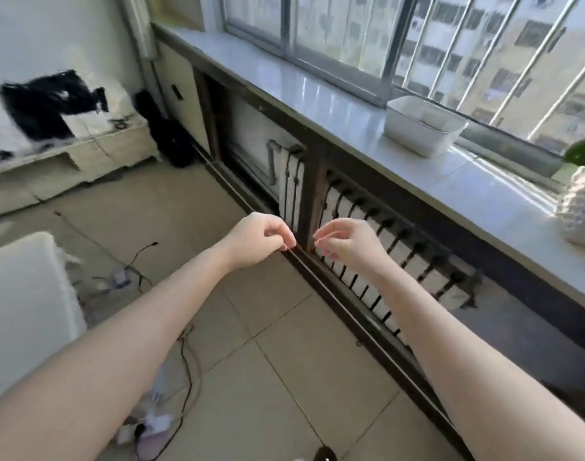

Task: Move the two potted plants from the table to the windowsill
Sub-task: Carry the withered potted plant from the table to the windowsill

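Note:
One potted plant (580, 207), a white textured pot with green leaves above it, stands on the pale windowsill (317, 94) at the far right, cut off by the frame edge. No second plant is in view. My left hand (258, 237) and my right hand (347, 244) are held out side by side over the floor, below the sill and in front of the radiator. Both hold nothing, with fingers loosely curled and apart. Part of a white table (21, 294) shows at the left edge.
A white rectangular tub (424, 124) sits on the sill against the window. Under the sill is a dark frame with a radiator (384, 257). Cables and a power strip (151, 424) lie on the tiled floor. A low cabinet with a black-and-white cushion (45, 108) stands at back left.

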`<state>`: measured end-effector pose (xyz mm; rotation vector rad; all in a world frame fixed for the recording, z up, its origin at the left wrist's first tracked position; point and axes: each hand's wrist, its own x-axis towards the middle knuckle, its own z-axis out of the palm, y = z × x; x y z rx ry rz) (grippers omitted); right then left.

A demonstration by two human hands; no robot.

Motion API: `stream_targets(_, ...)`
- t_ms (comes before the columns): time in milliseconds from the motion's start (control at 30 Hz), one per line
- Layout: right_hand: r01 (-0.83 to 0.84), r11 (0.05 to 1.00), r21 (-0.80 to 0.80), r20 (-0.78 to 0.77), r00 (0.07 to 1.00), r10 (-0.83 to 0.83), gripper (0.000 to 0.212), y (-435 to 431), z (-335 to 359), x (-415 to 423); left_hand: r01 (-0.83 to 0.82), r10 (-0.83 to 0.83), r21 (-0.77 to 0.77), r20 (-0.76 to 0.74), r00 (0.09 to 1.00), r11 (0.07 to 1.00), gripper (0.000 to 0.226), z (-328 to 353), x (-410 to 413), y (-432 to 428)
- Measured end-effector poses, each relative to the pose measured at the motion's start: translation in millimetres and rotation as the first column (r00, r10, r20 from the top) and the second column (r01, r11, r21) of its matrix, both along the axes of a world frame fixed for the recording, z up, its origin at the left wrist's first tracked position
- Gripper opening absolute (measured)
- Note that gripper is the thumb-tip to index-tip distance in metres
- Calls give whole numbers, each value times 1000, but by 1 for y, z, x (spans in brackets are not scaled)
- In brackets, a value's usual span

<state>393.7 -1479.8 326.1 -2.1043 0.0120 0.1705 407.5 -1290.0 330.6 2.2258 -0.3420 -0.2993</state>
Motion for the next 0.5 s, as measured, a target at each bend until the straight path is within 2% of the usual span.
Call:
stream_targets(100, -136, 991, -16, -53, 989, 135, 21, 64, -2, -5, -74, 75, 31, -42, 996, 997, 32, -4, -20, 65)
stream_targets(267, -370, 929, -30, -147, 920, 362, 21, 171, -11, -20, -237, 233, -15, -139, 963, 971, 22, -17, -74, 157)
stream_targets(400, -543, 840, -23, -201, 825, 528, 24, 245, -21, -29, -437, 425, -28, -187, 886, 899, 20, -28, -116, 223)
stream_targets(500, -686, 727, -17, -217, 713, 667, 19, 308, -28, -42, -589, 569, -55, -205, 797, 806, 20, -36, -153, 273)
